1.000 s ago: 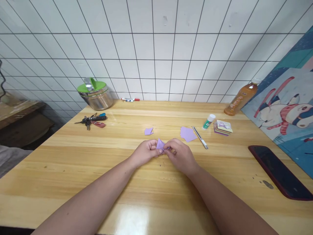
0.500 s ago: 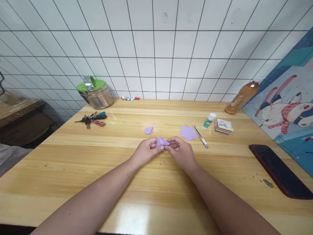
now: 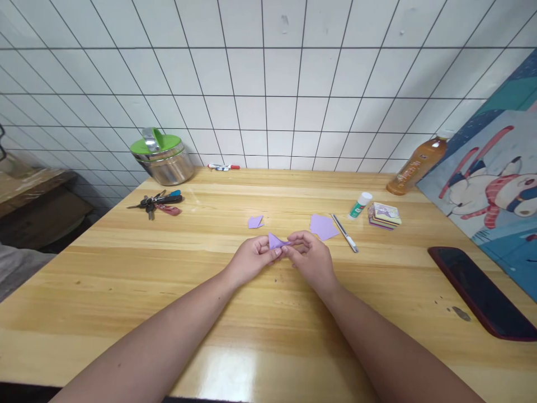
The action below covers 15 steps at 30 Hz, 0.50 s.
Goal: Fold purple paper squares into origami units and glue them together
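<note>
Purple folded paper [image 3: 275, 242] pinched in the fingertips of both left hand [image 3: 248, 261] and right hand [image 3: 314, 258], over the middle of the tabletop [image 3: 268, 336]. Beyond, toward the far edge and from left to right, small purple piece [image 3: 254, 222], flat purple paper [image 3: 323, 227], slim tool [image 3: 344, 233], glue stick [image 3: 359, 205] and paper block [image 3: 384, 216]. Farther out, keys [image 3: 156, 202] near the left edge, green-lidded pot [image 3: 168, 168] at the far left corner, bottle [image 3: 415, 168] at the far right, phone [image 3: 482, 291] by the right edge.

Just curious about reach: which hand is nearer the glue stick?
Right. The right hand is left of the glue stick, on the near side; the left hand is farther left.
</note>
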Tool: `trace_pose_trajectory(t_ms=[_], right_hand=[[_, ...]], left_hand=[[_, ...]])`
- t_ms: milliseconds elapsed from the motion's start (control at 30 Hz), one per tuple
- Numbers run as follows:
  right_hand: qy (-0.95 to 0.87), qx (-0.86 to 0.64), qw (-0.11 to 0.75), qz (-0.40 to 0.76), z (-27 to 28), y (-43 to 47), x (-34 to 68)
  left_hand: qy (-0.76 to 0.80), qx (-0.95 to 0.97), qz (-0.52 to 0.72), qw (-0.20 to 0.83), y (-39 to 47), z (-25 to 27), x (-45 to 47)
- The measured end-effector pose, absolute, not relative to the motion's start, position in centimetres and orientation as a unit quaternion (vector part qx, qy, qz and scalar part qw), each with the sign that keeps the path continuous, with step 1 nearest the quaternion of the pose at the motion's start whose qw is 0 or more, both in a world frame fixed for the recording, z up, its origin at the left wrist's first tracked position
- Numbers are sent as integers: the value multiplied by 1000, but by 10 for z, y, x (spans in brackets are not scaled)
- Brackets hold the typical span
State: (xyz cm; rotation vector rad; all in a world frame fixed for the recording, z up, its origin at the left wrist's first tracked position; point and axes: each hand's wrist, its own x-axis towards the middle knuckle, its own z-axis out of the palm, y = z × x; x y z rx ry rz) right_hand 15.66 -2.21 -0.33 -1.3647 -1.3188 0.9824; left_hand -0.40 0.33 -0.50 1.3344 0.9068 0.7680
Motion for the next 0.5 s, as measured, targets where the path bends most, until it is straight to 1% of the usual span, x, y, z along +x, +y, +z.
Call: trace_pose_trajectory(t_ms=[133, 300, 500], right_hand=[[-529, -544, 481, 439, -2, -22, 156], [-531, -533, 487, 444, -1, -21, 156], [-597, -507, 505, 362, -4, -20, 160]], left_hand=[[405, 585, 324, 624, 3, -2, -4], [410, 585, 318, 623, 4, -1, -5], [416, 596, 309, 613, 4, -1, -5]])
